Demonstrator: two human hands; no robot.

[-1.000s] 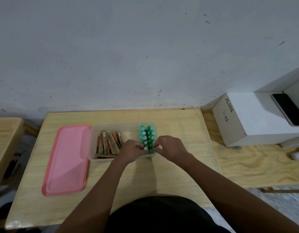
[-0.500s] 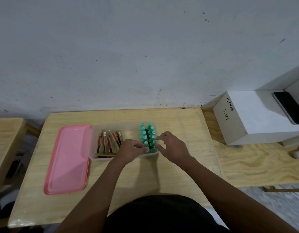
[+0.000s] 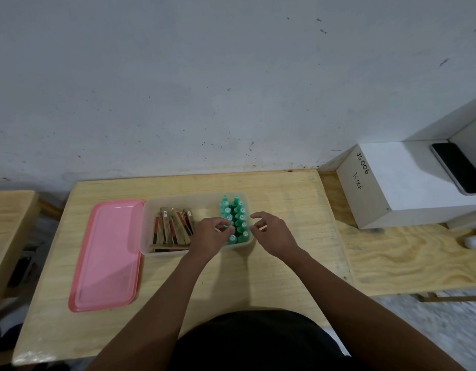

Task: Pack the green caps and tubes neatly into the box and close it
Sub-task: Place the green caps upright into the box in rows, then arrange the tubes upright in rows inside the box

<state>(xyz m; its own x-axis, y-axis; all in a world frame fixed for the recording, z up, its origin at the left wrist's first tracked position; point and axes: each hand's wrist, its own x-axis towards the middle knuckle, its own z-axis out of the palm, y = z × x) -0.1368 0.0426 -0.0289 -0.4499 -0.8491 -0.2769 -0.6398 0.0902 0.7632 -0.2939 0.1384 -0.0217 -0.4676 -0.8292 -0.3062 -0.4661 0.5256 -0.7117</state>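
A clear plastic box (image 3: 148,236) stands on the wooden table. Several green caps (image 3: 238,215) stand upright in two rows at its right end. Gold and red tubes (image 3: 172,228) lie in its left half. The pink lid (image 3: 108,253) lies flat beside the box on the left. My left hand (image 3: 212,234) is over the box with its fingertips at the nearest green caps on the left row; whether it grips one is unclear. My right hand (image 3: 271,234) hovers just outside the box's right wall, fingers apart and holding nothing.
A white cardboard box (image 3: 408,188) marked JS006 sits on the adjoining table at the right, with a black phone (image 3: 458,167) on top. A wall runs right behind the table. Another wooden table edge (image 3: 9,210) is at far left.
My right hand has drawn back to the right, away from the green caps, and spread its fingers. My left hand stays at the near caps. The camera has tilted slightly.
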